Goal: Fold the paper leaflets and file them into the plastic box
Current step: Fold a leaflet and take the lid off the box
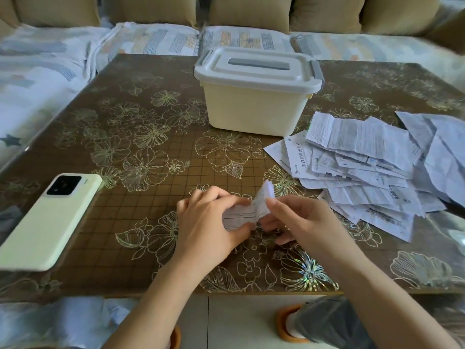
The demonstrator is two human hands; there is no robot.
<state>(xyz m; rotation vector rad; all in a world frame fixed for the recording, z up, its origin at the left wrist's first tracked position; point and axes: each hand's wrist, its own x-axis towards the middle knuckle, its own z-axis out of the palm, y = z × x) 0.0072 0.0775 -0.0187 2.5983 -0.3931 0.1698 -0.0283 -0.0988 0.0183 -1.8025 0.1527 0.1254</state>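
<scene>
On the floral brown table (118, 205) (sofa (156, 39) behind) stands the plastic box (254, 107).

Table (141, 222) stands before a sofa (50, 71); cushions (251, 8) line the sofa's back. Plastic box (254, 109) sits at the table's far middle, with its lid (256, 71) on top. Pile of leaflets (372, 167) lies on the right side, in front and to the right of the box, its nearest sheets close to the box. Phone (47, 222) lies at the near left. Near the front middle, left hand (206, 222) and right hand (299, 220) are side by side, one leaflet (245, 212) pinched between them, left of the pile.
</scene>
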